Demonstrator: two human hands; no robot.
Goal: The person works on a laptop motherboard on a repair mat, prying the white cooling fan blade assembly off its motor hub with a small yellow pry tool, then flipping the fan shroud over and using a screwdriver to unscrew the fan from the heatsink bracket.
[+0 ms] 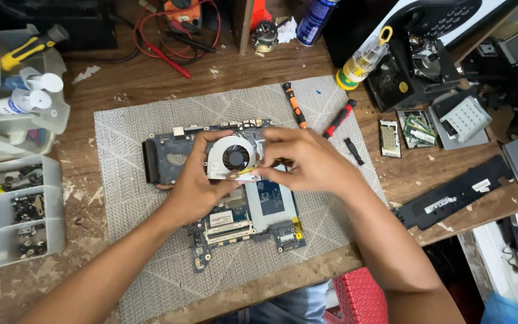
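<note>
Both hands at mat centre | left hand [196,186] and right hand [307,162], fingers closed on the cooling fan [234,158], holding it level just above the blue circuit board [253,210] | screwdrivers [295,105] parked nearby on the grey mat [127,180], within reach.

Landmark: grey mat [133,198].
- Blue board [259,210] fills mat middle.
- Mat left strip and near corners bare; hand can pass there.
- Two screwdrivers [295,105] and small black strip [354,151] block mat far right corner.
- Parts tray [16,210] sits just left of mat.
- Red wires [175,36] lie beyond mat far edge.
- Black bar [457,192] lies right of mat.
</note>
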